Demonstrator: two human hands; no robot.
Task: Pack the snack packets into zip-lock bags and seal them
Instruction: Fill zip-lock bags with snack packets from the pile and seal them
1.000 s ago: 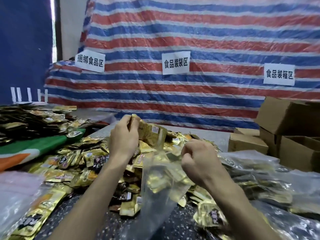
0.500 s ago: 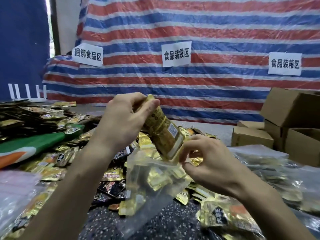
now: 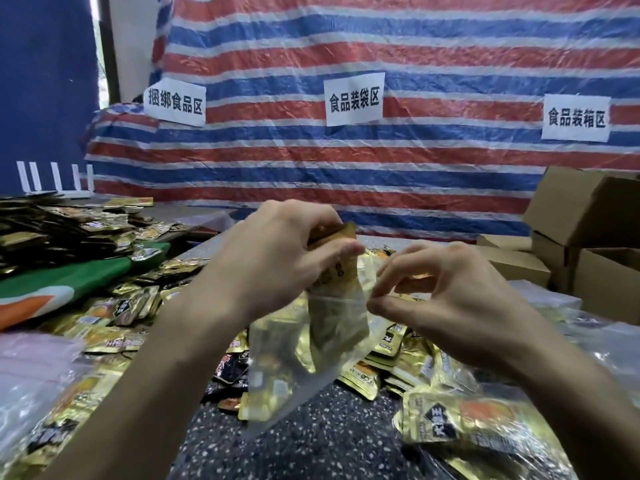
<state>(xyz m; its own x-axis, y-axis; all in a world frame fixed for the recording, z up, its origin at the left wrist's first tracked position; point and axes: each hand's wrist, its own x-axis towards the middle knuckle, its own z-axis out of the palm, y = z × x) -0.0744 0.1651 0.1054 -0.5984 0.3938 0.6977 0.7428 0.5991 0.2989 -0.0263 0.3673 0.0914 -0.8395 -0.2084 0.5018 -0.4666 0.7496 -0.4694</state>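
A clear zip-lock bag (image 3: 277, 386) hangs in mid-air over the table, with gold packets showing through it. My left hand (image 3: 277, 261) grips a stack of gold snack packets (image 3: 337, 296), whose lower half sits inside the bag's mouth. My right hand (image 3: 443, 292) pinches the bag's right rim between thumb and fingers, holding the mouth apart. A heap of loose gold and black snack packets (image 3: 388, 355) lies on the speckled table (image 3: 332, 441) below and behind the bag.
More packets are piled at the left (image 3: 52, 230) beside a green and orange cloth (image 3: 65, 282). Filled clear bags (image 3: 485, 431) lie at the lower right. Cardboard boxes (image 3: 588, 237) stand at the right. A striped tarp (image 3: 346, 161) with paper signs hangs behind.
My left hand has pushed the packet stack down from above the bag into its mouth. My right hand has risen and moved closer, still pinching the rim.
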